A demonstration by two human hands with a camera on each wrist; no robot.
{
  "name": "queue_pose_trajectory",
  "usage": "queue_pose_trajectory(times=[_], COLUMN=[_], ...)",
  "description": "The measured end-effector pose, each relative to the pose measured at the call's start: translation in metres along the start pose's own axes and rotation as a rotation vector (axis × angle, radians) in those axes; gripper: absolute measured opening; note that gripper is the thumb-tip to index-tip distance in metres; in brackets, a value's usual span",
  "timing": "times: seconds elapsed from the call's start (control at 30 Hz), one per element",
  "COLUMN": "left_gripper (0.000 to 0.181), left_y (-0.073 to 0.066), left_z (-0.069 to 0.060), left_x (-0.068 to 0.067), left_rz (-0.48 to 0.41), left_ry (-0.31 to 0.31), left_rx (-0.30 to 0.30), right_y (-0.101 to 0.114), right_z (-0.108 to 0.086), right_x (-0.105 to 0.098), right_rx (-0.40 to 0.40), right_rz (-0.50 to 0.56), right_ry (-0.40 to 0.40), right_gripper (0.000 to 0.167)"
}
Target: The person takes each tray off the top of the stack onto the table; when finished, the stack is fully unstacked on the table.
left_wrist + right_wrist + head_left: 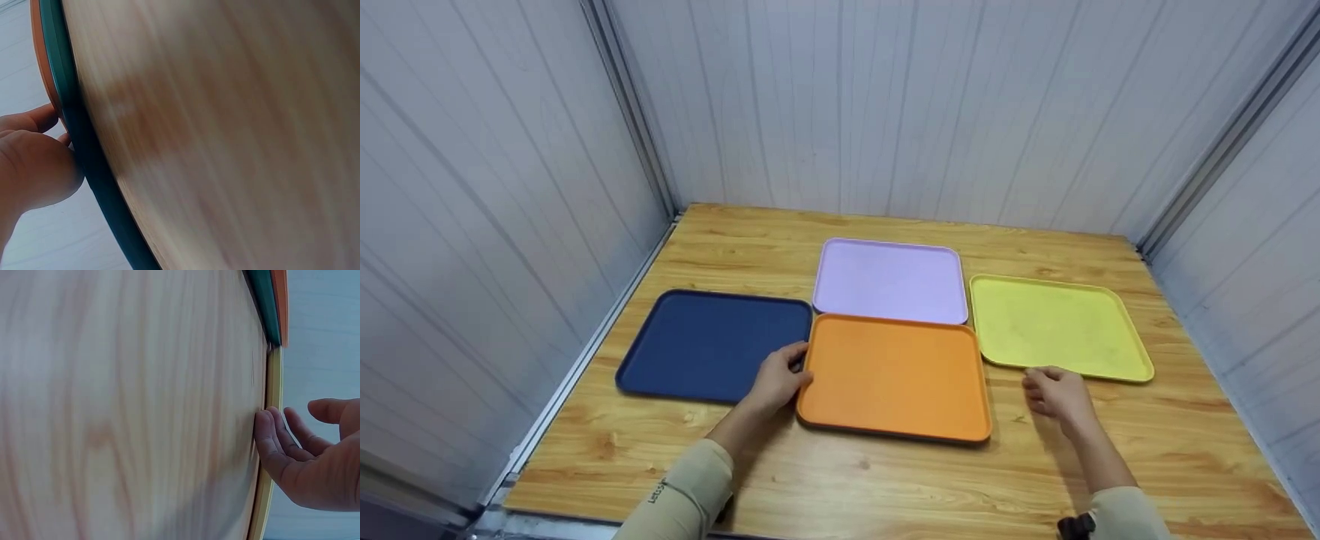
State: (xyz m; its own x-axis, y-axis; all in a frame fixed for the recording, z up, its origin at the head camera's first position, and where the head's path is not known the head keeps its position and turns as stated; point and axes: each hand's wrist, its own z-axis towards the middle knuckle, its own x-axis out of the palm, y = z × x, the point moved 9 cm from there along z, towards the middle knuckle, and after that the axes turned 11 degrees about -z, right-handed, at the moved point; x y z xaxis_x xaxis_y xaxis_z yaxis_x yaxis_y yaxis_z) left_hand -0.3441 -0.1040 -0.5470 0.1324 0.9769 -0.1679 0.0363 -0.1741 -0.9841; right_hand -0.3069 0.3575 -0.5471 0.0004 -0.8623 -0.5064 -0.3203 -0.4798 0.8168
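My left hand point(778, 381) rests at the left edge of an orange tray point(892, 375), its thumb and forefinger at the rim. In the left wrist view the orange rim point(42, 56) lies on top of a dark green tray point(56, 45); the fingers point(42, 117) touch the side of the stack. The hand also overlaps the right side of a navy blue tray point(712, 341). My right hand point(1059, 394) is at the front edge of a yellow tray point(1057, 322). In the right wrist view its fingertips touch the yellow rim point(274, 382), with the thumb held apart.
A lilac tray point(889, 279) lies directly behind the orange one. All the trays lie on a wood-grain table point(847, 487). White panel walls point(870, 105) stand at the back and both sides.
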Motion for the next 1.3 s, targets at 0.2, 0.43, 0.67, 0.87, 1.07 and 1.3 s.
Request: queue_pose_trajectory(times=[0.2,0.43,0.67,0.87,1.07,1.3], left_gripper=[0.057,0.057,0.055,0.055,0.056,0.055], left_y=[-0.001,-0.001,-0.001,-0.002,-0.001,-0.001], left_z=[0.0,0.0,-0.001,0.001,0.001,0.0], left_x=[0.0,0.001,0.003,0.001,-0.001,-0.001], left_rz=[0.021,0.04,-0.005,0.014,0.037,0.051], left_ry=[-0.003,-0.004,0.012,0.002,-0.008,-0.007], left_rx=[0.013,0.027,0.036,0.034,0.016,0.007], right_y=[0.011,0.019,0.025,0.028,0.031,0.036], right_z=[0.001,0.001,0.0,0.0,0.001,0.003], right_x=[0.02,0.038,0.049,0.057,0.057,0.051], right_rx=[-0.034,-0.068,-0.088,-0.099,-0.113,-0.147], right_rz=[0.026,0.101,0.096,0.068,-0.075,-0.215], right_ry=[0.007,0.022,0.017,0.019,-0.025,-0.103], right_gripper=[0.05,0.046,0.043,0.038,0.032,0.017])
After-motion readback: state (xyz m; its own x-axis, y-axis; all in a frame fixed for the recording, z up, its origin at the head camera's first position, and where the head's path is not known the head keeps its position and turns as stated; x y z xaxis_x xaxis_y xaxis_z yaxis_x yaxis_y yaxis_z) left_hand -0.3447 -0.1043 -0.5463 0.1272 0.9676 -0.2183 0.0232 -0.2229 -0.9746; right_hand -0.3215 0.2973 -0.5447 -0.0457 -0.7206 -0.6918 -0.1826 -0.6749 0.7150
